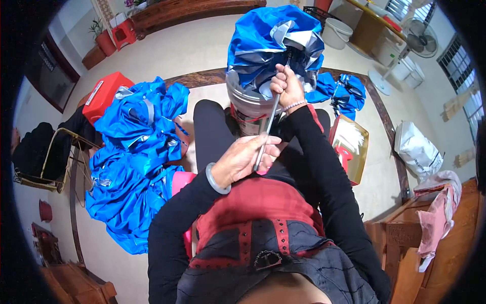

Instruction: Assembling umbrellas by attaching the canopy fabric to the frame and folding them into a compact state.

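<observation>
A blue umbrella (273, 30) with a silver lining rests bunched up in the mouth of a white bucket (253, 104) between my knees. Its thin metal shaft (270, 121) slants down toward my lap. My right hand (288, 87) is closed round the upper shaft, just below the gathered cloth. Lower down, the fingers of my left hand (248, 156) pinch the shaft close to its bottom end. Folds of cloth hide most of the ribs.
Heaps of blue umbrella cloth (131, 157) lie at my left, beside a red box (107, 96). More blue umbrellas (347, 96) lie beyond a tray (360, 169) of white pieces at right. A white sack (416, 149) and standing fan (420, 40) are farther right.
</observation>
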The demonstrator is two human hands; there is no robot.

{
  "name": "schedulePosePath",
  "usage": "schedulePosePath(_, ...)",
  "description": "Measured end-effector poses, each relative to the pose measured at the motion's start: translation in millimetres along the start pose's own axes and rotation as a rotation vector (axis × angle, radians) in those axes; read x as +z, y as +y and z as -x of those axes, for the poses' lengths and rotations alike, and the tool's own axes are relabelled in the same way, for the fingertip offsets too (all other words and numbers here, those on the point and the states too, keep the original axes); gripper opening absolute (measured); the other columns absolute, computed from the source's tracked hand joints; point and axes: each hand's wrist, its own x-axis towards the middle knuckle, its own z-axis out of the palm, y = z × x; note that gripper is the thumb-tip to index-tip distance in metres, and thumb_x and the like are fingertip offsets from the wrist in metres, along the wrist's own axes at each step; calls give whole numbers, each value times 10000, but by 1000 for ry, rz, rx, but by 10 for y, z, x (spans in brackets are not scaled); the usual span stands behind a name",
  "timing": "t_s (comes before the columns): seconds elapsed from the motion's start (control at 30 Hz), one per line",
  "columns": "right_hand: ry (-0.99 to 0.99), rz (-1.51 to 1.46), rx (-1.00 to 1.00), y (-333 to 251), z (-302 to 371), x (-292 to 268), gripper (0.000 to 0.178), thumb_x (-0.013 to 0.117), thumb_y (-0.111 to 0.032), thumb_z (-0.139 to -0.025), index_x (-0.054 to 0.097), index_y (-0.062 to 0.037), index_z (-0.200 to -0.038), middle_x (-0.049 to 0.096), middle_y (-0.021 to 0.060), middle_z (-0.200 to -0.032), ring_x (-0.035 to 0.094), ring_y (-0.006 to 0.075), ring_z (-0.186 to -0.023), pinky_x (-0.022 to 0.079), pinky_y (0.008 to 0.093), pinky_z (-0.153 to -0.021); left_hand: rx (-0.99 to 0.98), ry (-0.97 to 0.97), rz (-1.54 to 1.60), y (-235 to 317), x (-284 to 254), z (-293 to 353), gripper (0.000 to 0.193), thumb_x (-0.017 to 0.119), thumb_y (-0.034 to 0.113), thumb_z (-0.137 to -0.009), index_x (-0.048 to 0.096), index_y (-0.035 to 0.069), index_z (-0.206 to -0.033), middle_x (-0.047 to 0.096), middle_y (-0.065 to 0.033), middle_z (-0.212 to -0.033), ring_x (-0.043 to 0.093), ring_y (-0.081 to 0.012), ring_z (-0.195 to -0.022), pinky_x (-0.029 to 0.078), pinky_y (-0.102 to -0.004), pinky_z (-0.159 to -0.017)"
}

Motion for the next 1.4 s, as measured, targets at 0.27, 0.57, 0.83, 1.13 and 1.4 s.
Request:
schedulePosePath(0.27, -588, -441, -18, -57, 152, 1, 370, 351, -318, -956, 518, 7, -1014, 324, -17, -584, 274, 81, -425, 268, 219, -378, 62, 68, -220, -37, 124, 38, 293, 434, 238, -931, 505, -20, -1050, 457, -1, -630, 330, -34, -417, 267, -183, -345)
schedulePosePath(0.57, 138, -283, 59, -132, -102, -336, 323, 384, -270, -920, 396, -38, -695, 277, -12, -536, 276, 94, -422, 264, 229, -377, 128, 277, -544, -27, 73, -29, 260, 438, 206, -921, 504, 1, -1067, 453, 9, -592, 350, -41, -382, 274, -184, -328)
schedulePosePath(0.83, -429, -146, -128, -409, 187, 13, 244, 413, -223, -925, 434, -42, -763, 399, 17, -667, 316, 77, -461, 276, 220, -389, 181, 154, -373, -117, 182, -15, 333, 450, 181, -923, 438, 0, -1203, 440, 14, -663, 350, -20, -453, 313, -157, -373)
schedulePosePath(1.13, 22, -95, -70, -566, -79, -108, 240, 454, -253, -920, 460, -36, -818, 380, 19, -598, 313, 88, -438, 285, 212, -379, -16, 49, -114, 80, 148, 100, 359, 455, 202, -927, 412, -2, -1218, 372, 37, -629, 274, -5, -425, 237, -149, -331)
schedulePosePath(1.4, -82, -302, 10, -419, -234, -424, 299, 444, -311, -922, 472, -23, -845, 401, 6, -576, 320, 80, -421, 312, 210, -385, -45, -13, 108, 65, 153, 16, 312, 429, 231, -939, 445, 67, -1204, 309, 55, -607, 252, -3, -418, 218, -148, -317)
